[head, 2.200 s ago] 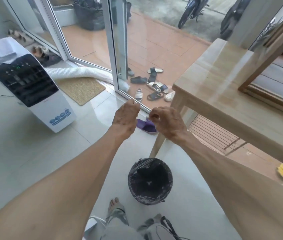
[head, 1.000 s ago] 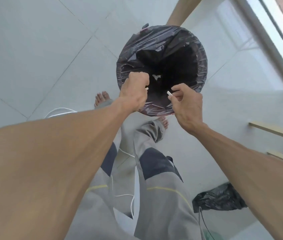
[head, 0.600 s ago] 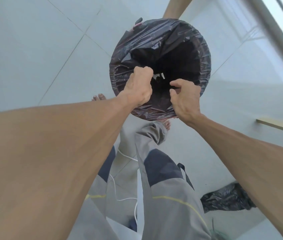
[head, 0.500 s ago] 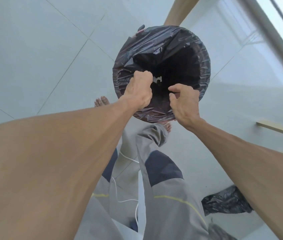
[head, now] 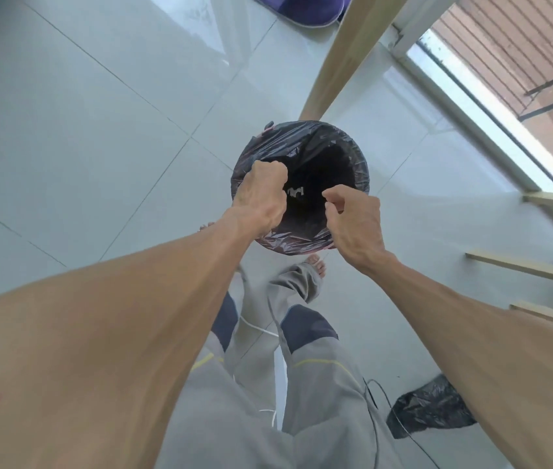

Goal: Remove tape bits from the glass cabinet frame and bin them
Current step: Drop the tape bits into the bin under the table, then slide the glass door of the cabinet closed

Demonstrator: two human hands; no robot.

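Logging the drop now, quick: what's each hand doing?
Left hand: closed fist over the bin; contents cannot be told.
Right hand: fingers curled and pinched, no tape visible.

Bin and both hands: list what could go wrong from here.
1. Tape is sticky: the right hand is pinched over the bin, so a bit could cling to the fingers rather than drop beside the white bits already inside.
2. The left hand hovers at the loose black liner; snagging it could pull the liner off the rim.
3. The bin stands against the wooden leg and near the bare foot, so a nudge might tip it.
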